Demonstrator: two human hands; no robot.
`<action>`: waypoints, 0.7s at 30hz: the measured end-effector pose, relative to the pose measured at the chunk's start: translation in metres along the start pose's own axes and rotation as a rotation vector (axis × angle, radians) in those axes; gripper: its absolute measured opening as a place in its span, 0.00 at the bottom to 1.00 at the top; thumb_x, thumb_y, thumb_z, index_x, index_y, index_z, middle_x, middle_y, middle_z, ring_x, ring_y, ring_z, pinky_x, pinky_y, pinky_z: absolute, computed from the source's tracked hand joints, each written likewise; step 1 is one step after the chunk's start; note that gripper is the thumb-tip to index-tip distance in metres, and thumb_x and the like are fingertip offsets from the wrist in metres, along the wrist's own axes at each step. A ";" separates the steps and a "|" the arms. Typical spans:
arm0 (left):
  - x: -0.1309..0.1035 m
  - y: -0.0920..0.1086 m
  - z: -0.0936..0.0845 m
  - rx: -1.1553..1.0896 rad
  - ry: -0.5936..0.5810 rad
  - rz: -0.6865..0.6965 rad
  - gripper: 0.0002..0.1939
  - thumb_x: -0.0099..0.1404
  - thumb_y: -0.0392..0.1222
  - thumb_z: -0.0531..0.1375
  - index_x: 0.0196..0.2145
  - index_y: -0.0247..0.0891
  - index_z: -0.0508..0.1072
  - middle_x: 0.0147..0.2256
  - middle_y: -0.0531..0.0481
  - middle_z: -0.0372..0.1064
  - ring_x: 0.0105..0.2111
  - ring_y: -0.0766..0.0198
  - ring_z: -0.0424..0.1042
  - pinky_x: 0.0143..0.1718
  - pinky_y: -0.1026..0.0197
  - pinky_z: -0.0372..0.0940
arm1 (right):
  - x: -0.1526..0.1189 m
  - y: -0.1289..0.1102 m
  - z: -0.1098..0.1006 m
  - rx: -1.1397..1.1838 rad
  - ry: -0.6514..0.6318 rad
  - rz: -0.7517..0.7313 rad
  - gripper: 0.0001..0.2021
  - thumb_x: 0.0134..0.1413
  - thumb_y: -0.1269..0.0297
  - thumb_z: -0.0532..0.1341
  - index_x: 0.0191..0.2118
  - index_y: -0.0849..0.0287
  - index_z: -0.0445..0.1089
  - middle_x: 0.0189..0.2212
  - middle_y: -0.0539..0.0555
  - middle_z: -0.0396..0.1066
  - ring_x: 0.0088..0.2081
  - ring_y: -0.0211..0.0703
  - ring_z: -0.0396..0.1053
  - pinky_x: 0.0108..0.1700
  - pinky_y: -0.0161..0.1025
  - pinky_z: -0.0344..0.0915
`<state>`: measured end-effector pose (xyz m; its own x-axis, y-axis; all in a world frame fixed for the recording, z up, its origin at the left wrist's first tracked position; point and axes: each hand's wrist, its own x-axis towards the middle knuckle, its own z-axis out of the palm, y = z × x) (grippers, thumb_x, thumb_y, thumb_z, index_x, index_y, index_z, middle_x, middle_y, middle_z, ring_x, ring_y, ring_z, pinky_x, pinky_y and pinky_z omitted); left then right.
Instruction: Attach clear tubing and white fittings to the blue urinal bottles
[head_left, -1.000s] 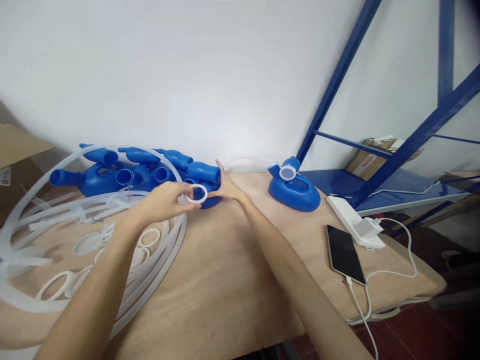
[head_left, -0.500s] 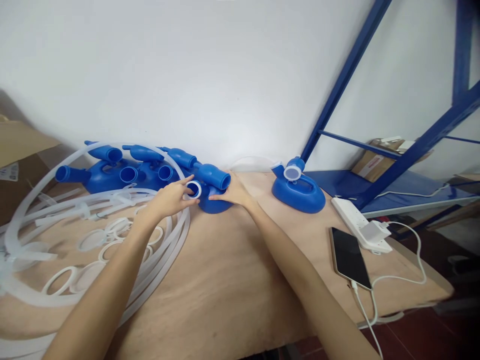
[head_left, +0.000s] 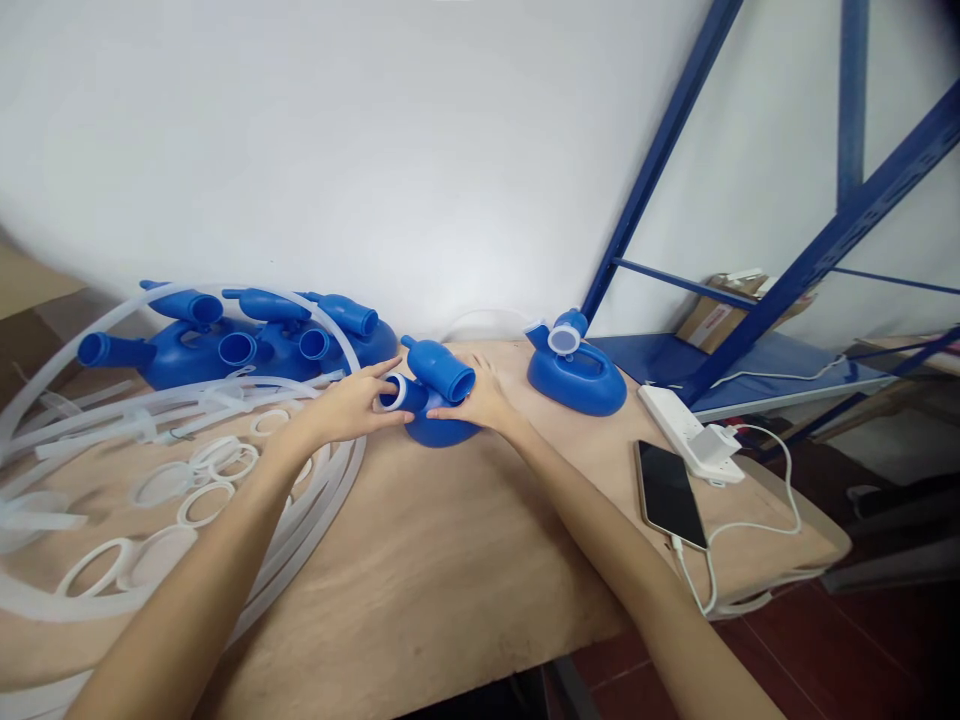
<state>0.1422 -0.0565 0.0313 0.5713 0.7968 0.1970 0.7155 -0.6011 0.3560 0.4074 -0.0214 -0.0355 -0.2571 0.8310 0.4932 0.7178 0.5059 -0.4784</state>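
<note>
A blue plastic bottle (head_left: 440,430) stands on the wooden table, a loose-looking blue piece (head_left: 442,370) with a wide round opening lying across its top. Around the mouth of its neck sits a white ring (head_left: 391,392). My left hand (head_left: 352,405) grips this ring between thumb and fingers. My right hand (head_left: 484,398) is wrapped round the bottle's right side, its thumb across the front under the blue piece. Several similar blue bottles (head_left: 180,358) stand to the left. Another bottle (head_left: 577,382), fitted with a white-capped spout, stands to the right.
Clear tubing (head_left: 330,500) lies coiled at the left around several white rings (head_left: 206,503) and discs. A phone (head_left: 670,492) on a cable and a white power strip (head_left: 690,435) lie at the right, beside a blue metal shelf (head_left: 750,375).
The held bottle has come slightly nearer and away from the other blue bottles, with both hands on it. The view has shifted a little to the right.
</note>
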 end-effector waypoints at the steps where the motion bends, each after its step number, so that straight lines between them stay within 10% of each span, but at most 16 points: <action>1: 0.000 0.003 0.000 -0.014 0.043 0.008 0.31 0.61 0.73 0.59 0.25 0.40 0.73 0.68 0.36 0.63 0.63 0.36 0.69 0.59 0.45 0.68 | -0.001 -0.001 -0.001 -0.014 -0.004 0.008 0.53 0.28 0.30 0.75 0.60 0.54 0.68 0.59 0.63 0.69 0.63 0.70 0.64 0.68 0.64 0.57; 7: 0.007 0.011 0.011 -0.378 0.461 -0.138 0.27 0.66 0.70 0.58 0.35 0.41 0.73 0.54 0.39 0.77 0.56 0.47 0.74 0.57 0.48 0.69 | -0.009 -0.006 -0.006 -0.040 0.007 0.009 0.51 0.25 0.27 0.74 0.54 0.58 0.69 0.52 0.64 0.70 0.57 0.68 0.67 0.64 0.63 0.61; 12: 0.018 0.015 0.052 -0.614 0.418 -0.221 0.37 0.76 0.67 0.38 0.60 0.36 0.68 0.59 0.36 0.71 0.55 0.51 0.74 0.61 0.47 0.66 | -0.019 -0.011 -0.009 -0.054 -0.022 0.017 0.51 0.25 0.25 0.73 0.54 0.54 0.69 0.50 0.62 0.70 0.54 0.68 0.68 0.62 0.65 0.63; 21: 0.016 0.011 0.068 -0.307 0.502 0.103 0.49 0.72 0.72 0.47 0.78 0.41 0.38 0.72 0.31 0.53 0.69 0.39 0.59 0.69 0.35 0.54 | -0.021 -0.009 -0.006 -0.088 0.018 -0.075 0.54 0.25 0.23 0.72 0.55 0.58 0.68 0.48 0.63 0.72 0.52 0.68 0.72 0.56 0.65 0.68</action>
<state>0.1862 -0.0543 -0.0238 0.3179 0.7125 0.6255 0.4751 -0.6907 0.5452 0.4103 -0.0451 -0.0370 -0.3010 0.7868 0.5389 0.7509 0.5439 -0.3746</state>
